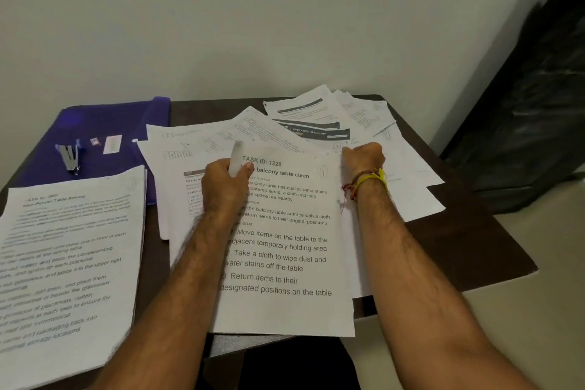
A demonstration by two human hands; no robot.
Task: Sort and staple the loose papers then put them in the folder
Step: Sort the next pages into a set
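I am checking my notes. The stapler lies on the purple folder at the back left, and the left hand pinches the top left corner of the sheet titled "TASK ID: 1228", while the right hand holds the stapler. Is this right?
Not quite. In the head view the right hand holds no stapler; it is curled at the top right corner of the "TASK ID: 1228" sheet. The stapler does lie on the purple folder, and the left hand does pinch the top left corner.

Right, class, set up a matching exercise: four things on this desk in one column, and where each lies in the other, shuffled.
Things:
1. stapler
2. folder
3. stacked papers
4. sheet headed TASK ID: 1228

Places:
A. near left corner of the table
B. on the purple folder
C. pinched by the left hand
D. far left of the table

Pairs: 1-B, 2-D, 3-A, 4-C
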